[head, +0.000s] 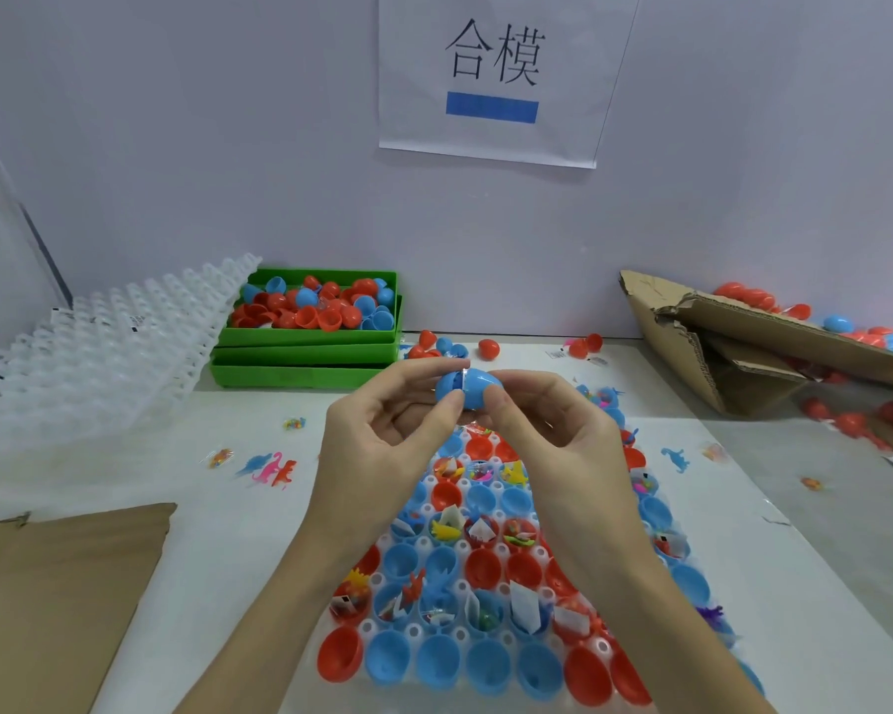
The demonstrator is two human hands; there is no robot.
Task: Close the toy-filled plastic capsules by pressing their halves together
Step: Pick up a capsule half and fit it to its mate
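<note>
A blue capsule (pixel 473 384) is held above the table between both hands, its two halves nearly together, with a bit of clear wrapper caught at the seam. My left hand (pixel 382 430) pinches its left half with thumb and fingers. My right hand (pixel 547 430) pinches the right half. Below them lies a white holder tray (pixel 465 628) with rows of red and blue capsule halves; several hold small toys and paper slips, others sit empty.
Stacked green bins (pixel 305 347) with loose red and blue halves stand at the back. White trays (pixel 99 347) lean at left. A torn cardboard box (pixel 743 342) with closed capsules sits at right. Flat cardboard (pixel 58 600) lies front left. Loose dinosaur toys (pixel 272 468) scatter about.
</note>
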